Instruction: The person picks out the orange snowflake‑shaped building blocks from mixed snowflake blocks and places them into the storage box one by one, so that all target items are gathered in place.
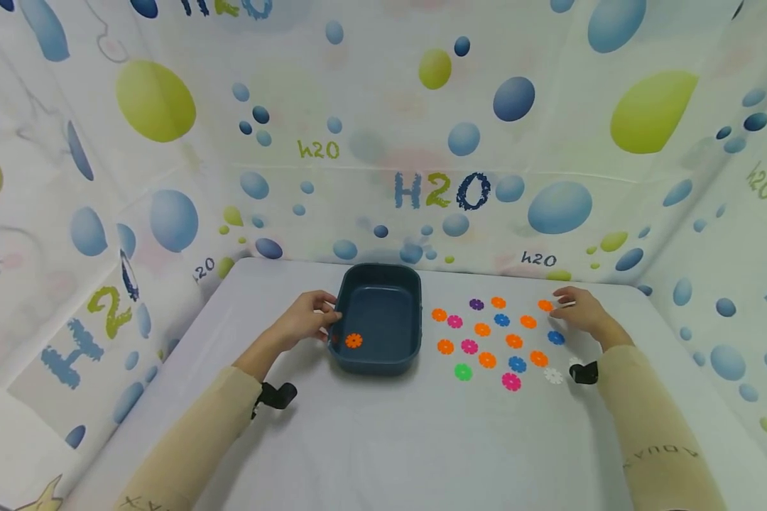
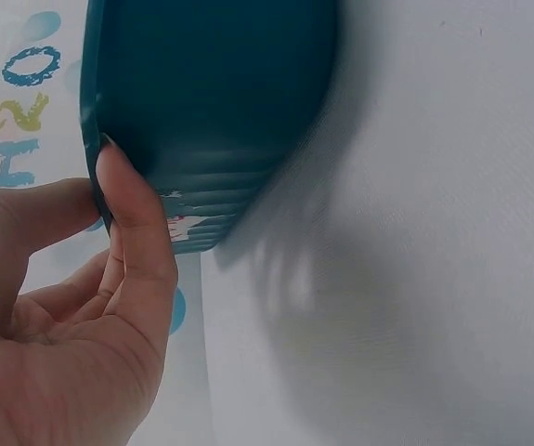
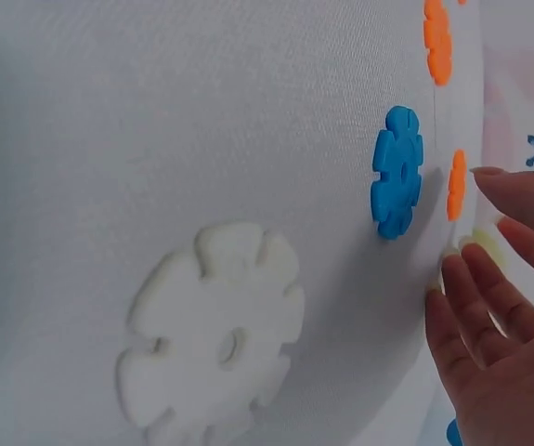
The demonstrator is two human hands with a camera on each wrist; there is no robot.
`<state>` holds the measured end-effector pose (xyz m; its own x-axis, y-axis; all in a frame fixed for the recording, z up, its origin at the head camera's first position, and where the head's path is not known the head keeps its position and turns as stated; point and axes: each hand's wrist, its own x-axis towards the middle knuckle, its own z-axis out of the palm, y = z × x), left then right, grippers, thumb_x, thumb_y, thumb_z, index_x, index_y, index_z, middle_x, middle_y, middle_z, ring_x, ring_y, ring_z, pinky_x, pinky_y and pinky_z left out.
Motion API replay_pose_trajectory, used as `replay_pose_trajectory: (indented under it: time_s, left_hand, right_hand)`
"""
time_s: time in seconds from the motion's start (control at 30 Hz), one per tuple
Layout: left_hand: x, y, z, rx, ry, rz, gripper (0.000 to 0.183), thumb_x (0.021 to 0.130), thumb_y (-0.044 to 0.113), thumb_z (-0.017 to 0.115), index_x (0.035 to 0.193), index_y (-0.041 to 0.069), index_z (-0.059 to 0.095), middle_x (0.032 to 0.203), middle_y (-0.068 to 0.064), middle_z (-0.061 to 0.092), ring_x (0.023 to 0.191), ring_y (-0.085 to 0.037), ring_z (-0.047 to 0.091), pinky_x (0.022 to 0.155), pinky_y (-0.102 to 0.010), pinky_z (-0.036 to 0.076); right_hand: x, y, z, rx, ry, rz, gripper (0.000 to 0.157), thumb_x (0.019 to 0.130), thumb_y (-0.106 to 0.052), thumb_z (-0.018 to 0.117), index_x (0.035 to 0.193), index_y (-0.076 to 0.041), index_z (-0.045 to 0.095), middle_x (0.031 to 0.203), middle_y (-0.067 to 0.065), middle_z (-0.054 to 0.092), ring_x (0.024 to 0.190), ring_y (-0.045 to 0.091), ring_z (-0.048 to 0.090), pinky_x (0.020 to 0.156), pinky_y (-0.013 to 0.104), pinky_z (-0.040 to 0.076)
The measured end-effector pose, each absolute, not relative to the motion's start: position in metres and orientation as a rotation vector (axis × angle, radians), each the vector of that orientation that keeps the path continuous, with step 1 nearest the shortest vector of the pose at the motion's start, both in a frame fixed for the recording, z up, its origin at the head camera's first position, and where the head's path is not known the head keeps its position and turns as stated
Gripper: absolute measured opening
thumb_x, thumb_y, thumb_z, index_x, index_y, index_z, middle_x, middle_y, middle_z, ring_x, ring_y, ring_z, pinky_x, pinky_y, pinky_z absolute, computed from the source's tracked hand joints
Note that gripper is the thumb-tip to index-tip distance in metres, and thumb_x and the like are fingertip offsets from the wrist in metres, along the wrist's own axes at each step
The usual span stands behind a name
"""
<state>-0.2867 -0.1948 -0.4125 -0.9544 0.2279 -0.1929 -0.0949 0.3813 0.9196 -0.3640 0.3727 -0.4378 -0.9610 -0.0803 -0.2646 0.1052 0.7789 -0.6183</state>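
Note:
At the left, my left hand (image 1: 303, 321) pinches the rim of a dark blue plastic bin (image 1: 377, 367) between thumb and fingers; the left wrist view shows the bin's wall (image 2: 211, 84) close up. One orange notched disc (image 1: 354, 341) lies inside the bin. My right hand (image 1: 581, 310) hovers at the far right, its fingers loosely spread around nothing. Its fingertips are right beside an orange notched disc (image 1: 545, 305) on the table. Nearer the wrist are a blue notched disc (image 3: 397, 177) and a large-looking white one (image 3: 188, 321).
Between the bin and my right hand several more flower-shaped discs lie spread flat, among them a purple one (image 1: 476, 304), a green one (image 1: 463, 372) and a pink one (image 1: 511, 382). A white cloth covers the table (image 1: 422, 440). Behind stands a patterned curtain (image 1: 371, 85).

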Motion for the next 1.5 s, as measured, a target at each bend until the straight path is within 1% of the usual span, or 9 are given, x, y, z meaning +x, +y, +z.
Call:
replay_pose_trajectory:
  time_s: [0.17, 0.4, 0.7, 0.93, 1.1, 1.17, 1.3, 1.4, 1.5]
  left_hand:
    - [-0.287, -0.195, -0.413, 0.1, 2.364, 1.594, 0.043, 0.102, 0.008, 0.062, 0.139, -0.008, 0.045, 0.105, -0.016, 0.057, 0.069, -0.02, 0.067, 0.066, -0.031, 0.061]
    - [-0.288, -0.193, -0.415, 0.093, 2.373, 1.581, 0.042, 0.102, 0.009, 0.062, 0.138, -0.007, 0.046, 0.105, -0.016, 0.057, 0.07, -0.02, 0.066, 0.065, -0.03, 0.06]
    - [-0.292, -0.192, -0.413, 0.076, 2.376, 1.575, 0.042, 0.102, 0.009, 0.062, 0.138, -0.006, 0.046, 0.105, -0.016, 0.057, 0.07, -0.02, 0.066, 0.065, -0.031, 0.061]
    - [-0.294, -0.189, -0.41, 0.058, 2.365, 1.571, 0.041, 0.103, 0.009, 0.062, 0.137, -0.006, 0.046, 0.105, -0.016, 0.057, 0.071, -0.02, 0.066, 0.065, -0.03, 0.06]
    - [-0.294, -0.189, -0.409, 0.058, 2.369, 1.568, 0.042, 0.103, 0.009, 0.061, 0.138, -0.007, 0.046, 0.104, -0.016, 0.057, 0.071, -0.02, 0.065, 0.065, -0.03, 0.06]
    - [-0.294, -0.19, -0.409, 0.064, 2.371, 1.568, 0.042, 0.103, 0.009, 0.061, 0.138, -0.008, 0.046, 0.104, -0.016, 0.057, 0.071, -0.02, 0.065, 0.065, -0.031, 0.06]
    - [-0.293, -0.189, -0.408, 0.066, 2.367, 1.569, 0.042, 0.103, 0.009, 0.062, 0.138, -0.008, 0.046, 0.105, -0.017, 0.057, 0.071, -0.02, 0.066, 0.065, -0.031, 0.06]
    - [-0.293, -0.188, -0.408, 0.071, 2.364, 1.567, 0.042, 0.102, 0.008, 0.061, 0.137, -0.008, 0.045, 0.104, -0.016, 0.057, 0.07, -0.021, 0.067, 0.064, -0.031, 0.06]
    - [-0.291, -0.188, -0.406, 0.089, 2.369, 1.561, 0.042, 0.103, 0.008, 0.06, 0.138, -0.009, 0.044, 0.103, -0.016, 0.056, 0.071, -0.022, 0.069, 0.064, -0.031, 0.06]
  right_hand:
    - [-0.366, 0.37, -0.436, 0.034, 2.684, -0.918, 0.06, 0.101, -0.027, 0.062, 0.146, 0.007, 0.04, 0.145, 0.035, 0.04, 0.127, 0.05, 0.041, 0.11, 0.065, 0.039]
    - [-0.368, 0.369, -0.438, 0.089, 2.69, -0.917, 0.055, 0.102, -0.023, 0.06, 0.145, 0.007, 0.043, 0.143, 0.035, 0.04, 0.122, 0.049, 0.043, 0.109, 0.063, 0.04]
    - [-0.378, 0.368, -0.438, 0.111, 2.656, -0.916, 0.052, 0.102, -0.021, 0.059, 0.144, 0.005, 0.044, 0.143, 0.036, 0.038, 0.124, 0.05, 0.041, 0.11, 0.063, 0.039]
    - [-0.382, 0.37, -0.434, 0.105, 2.674, -0.935, 0.05, 0.101, -0.02, 0.061, 0.14, 0.006, 0.046, 0.142, 0.036, 0.043, 0.121, 0.049, 0.045, 0.109, 0.063, 0.041]
    - [-0.383, 0.37, -0.433, 0.093, 2.69, -0.977, 0.044, 0.102, -0.019, 0.061, 0.136, 0.006, 0.051, 0.134, 0.032, 0.053, 0.109, 0.04, 0.056, 0.1, 0.053, 0.05]
    - [-0.383, 0.371, -0.433, 0.088, 2.697, -0.996, 0.042, 0.103, -0.019, 0.06, 0.136, 0.007, 0.053, 0.13, 0.03, 0.056, 0.104, 0.036, 0.06, 0.097, 0.049, 0.052]
    - [-0.38, 0.373, -0.431, 0.098, 2.687, -1.063, 0.042, 0.105, -0.02, 0.059, 0.135, 0.008, 0.055, 0.129, 0.029, 0.059, 0.104, 0.032, 0.063, 0.102, 0.051, 0.051]
    - [-0.377, 0.373, -0.428, 0.1, 2.669, -1.123, 0.043, 0.105, -0.02, 0.058, 0.136, 0.009, 0.054, 0.131, 0.03, 0.059, 0.108, 0.035, 0.064, 0.107, 0.055, 0.047]
    - [-0.372, 0.371, -0.424, 0.092, 2.669, -1.17, 0.042, 0.106, -0.02, 0.057, 0.136, 0.009, 0.054, 0.131, 0.03, 0.059, 0.112, 0.037, 0.063, 0.11, 0.056, 0.045]
